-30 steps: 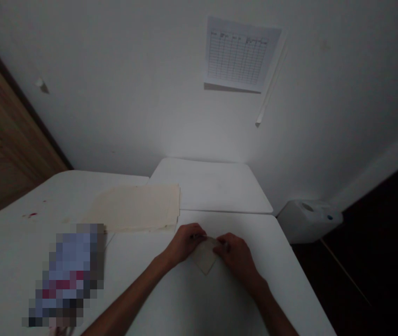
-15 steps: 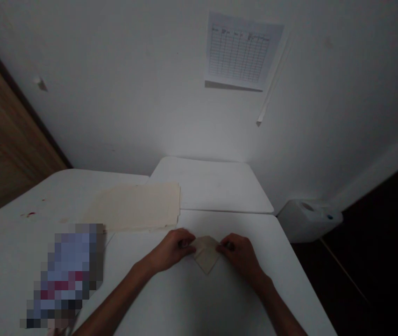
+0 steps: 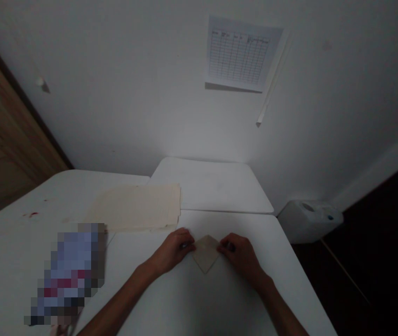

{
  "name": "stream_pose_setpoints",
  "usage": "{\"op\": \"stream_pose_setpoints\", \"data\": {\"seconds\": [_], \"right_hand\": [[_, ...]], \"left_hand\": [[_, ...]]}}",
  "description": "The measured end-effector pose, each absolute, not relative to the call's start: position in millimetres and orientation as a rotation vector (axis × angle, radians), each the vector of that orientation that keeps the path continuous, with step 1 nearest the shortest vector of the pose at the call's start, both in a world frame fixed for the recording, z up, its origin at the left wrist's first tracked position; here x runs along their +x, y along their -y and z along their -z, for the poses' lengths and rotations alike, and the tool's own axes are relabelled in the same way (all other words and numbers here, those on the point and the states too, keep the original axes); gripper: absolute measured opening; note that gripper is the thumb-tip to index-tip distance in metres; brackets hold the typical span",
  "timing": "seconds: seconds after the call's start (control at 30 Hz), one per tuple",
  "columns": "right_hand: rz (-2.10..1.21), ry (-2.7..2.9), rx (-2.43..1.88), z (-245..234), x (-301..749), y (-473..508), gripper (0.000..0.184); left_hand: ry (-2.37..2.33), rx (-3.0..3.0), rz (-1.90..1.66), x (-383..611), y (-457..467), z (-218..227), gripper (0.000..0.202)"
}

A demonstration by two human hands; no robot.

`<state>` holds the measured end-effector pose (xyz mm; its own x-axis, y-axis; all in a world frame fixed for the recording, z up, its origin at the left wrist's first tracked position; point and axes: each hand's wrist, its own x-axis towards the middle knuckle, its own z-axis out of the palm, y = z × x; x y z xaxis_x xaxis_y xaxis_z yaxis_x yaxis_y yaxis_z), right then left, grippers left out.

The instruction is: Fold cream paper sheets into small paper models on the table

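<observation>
Between my hands, over the white table, is a small thin beige sheet (image 3: 206, 255), diamond-shaped with one corner pointing toward me. Whether it is pastry, paper or cloth I cannot tell. My left hand (image 3: 175, 249) pinches its left corner between thumb and fingers. Its right corner is caught in the same kind of pinch by my right hand (image 3: 238, 252). The fingertips hide both side corners. Just beyond my left hand lies a stack of larger beige sheets (image 3: 138, 206) with uneven edges.
White tables (image 3: 220, 298) stand against the wall. A pixelated bluish item (image 3: 69, 270) lies at the left. A printed chart (image 3: 239, 53) hangs on the wall. Right of the tables is a white plastic container (image 3: 307, 221); a wooden panel (image 3: 6, 121) is at far left.
The small sheet's far edge, rounded and bent before, now comes to a flatter point. Both hands stay at its side corners with barely any shift.
</observation>
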<state>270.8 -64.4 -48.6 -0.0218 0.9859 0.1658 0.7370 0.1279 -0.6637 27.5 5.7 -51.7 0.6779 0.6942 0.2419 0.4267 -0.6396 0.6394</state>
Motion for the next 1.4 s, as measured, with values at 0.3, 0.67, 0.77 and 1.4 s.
{"op": "stream_pose_setpoints", "data": {"seconds": [0.3,0.67,0.77,1.4], "right_hand": [[-0.48,1.954,-1.518,50,277,71,0.019],[-0.06,2.282,-1.49,59,281,78,0.028],[-0.005,2.318,-1.505,60,282,79,0.029],[-0.256,2.085,-1.654,43,273,87,0.021]], "left_hand": [[-0.762,2.564,-0.604,15,-3,47,0.027],[-0.699,2.698,-0.68,29,29,45,0.072],[-0.686,2.717,-0.723,40,35,52,0.05],[-0.691,2.678,-0.636,46,39,61,0.027]]}}
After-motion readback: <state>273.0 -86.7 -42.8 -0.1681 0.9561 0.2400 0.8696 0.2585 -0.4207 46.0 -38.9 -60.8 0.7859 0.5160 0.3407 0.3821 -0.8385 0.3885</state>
